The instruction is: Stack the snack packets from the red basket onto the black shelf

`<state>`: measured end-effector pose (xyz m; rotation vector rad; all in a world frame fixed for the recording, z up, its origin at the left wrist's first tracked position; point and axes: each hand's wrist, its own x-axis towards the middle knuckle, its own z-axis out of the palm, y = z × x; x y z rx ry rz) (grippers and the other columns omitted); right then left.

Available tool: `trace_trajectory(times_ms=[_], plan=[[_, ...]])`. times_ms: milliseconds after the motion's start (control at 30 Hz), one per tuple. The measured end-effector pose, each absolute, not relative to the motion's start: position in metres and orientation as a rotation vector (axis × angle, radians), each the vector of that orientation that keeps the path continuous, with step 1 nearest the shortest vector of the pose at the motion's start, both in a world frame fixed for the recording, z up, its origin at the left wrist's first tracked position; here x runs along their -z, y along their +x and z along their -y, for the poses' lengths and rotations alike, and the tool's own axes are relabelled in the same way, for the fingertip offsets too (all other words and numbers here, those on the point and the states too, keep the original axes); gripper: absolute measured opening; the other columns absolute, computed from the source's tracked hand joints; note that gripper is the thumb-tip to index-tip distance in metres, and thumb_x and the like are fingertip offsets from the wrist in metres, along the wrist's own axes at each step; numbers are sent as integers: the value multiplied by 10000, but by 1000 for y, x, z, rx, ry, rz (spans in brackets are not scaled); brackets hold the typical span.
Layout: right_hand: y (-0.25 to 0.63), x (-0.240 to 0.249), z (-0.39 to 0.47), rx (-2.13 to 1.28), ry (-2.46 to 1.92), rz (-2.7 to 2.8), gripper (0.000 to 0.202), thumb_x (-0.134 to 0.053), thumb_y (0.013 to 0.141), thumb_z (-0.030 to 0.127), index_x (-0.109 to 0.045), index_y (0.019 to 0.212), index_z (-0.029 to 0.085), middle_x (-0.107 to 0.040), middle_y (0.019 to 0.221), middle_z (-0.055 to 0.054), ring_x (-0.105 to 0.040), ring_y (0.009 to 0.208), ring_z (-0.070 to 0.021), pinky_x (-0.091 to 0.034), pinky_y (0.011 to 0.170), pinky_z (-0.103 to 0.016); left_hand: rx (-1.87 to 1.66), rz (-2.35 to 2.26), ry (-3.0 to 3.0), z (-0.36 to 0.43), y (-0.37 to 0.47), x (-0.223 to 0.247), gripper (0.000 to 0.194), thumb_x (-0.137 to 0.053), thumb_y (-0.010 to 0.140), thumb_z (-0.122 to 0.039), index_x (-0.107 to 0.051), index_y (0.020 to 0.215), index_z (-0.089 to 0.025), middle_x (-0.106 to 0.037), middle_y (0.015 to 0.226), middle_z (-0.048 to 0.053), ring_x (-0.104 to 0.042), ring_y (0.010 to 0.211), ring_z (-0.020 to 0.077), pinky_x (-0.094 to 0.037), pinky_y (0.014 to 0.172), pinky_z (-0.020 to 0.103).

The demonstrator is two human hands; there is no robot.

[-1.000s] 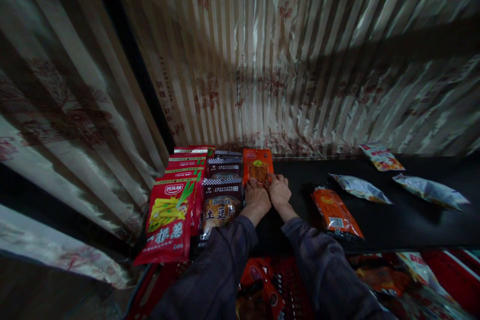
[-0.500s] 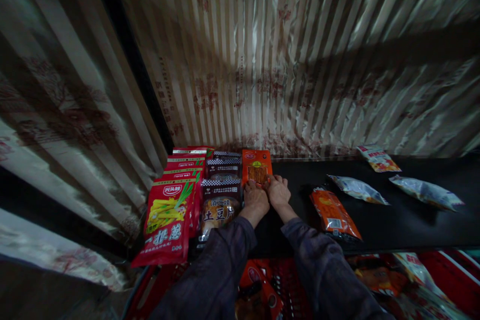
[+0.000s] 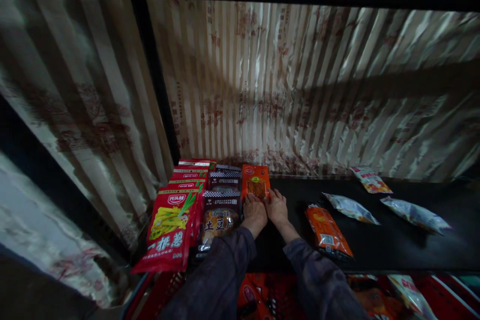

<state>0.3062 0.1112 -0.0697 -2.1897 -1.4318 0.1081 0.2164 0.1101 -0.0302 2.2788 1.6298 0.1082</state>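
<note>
An orange snack packet [image 3: 255, 180] stands at the back of the black shelf [image 3: 287, 260]. At its lower edge are my left hand [image 3: 255, 212] and my right hand [image 3: 277, 207], side by side with fingers curled on the packet's bottom. Just left of my left hand is a row of dark packets [image 3: 219, 220] with potato slices pictured on the front one. Farther left, red packets [image 3: 170, 230] stand overlapping in a row. To the right of my right hand another orange packet [image 3: 328, 230] lies flat.
Two silvery packets [image 3: 350, 207] [image 3: 416, 215] and a white-red packet [image 3: 371, 180] lie on the right of the shelf. Red baskets [image 3: 281, 300] with packets sit below its front edge. A dark post [image 3: 153, 60] rises at the left, before striped sheeting [image 3: 262, 85].
The view has tilted up, so the shelf's things appear lower and a dark beam shows at the top. Both hands remain at the orange packet's lower edge.
</note>
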Motion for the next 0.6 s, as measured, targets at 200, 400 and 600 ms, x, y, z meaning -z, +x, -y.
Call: trace_trajectory(times_ms=[200, 400, 600], plan=[[294, 52, -52, -26, -1813, 1262, 403, -442, 857, 252, -647, 1165, 93, -585, 1308, -197, -535, 1232, -277, -416, 1035, -418, -180, -1415, 2367, -63, 197, -4, 449, -324, 905, -132, -593, 1258, -61, -572, 1338, 195, -480, 1294, 267, -371, 1077, 356], [233, 87, 79, -384, -1513, 1333, 341, -389, 943, 331, -642, 1143, 221, -697, 1130, -90, -653, 1044, -206, -511, 930, -363, -202, -1077, 2259, 52, 120, 41, 403, -418, 852, -190, -635, 1191, -182, -683, 1167, 98, -632, 1056, 228, -486, 933, 315], [188, 164, 143, -802, -2219, 1661, 497, -554, 822, 222, -570, 1316, 166, -563, 1373, -164, -500, 1298, -294, -351, 1096, -437, 242, -1396, 2158, 109, 32, 121, 543, -486, 858, -217, -470, 1394, -132, -438, 1478, 164, -344, 1402, 306, -315, 1132, 438]])
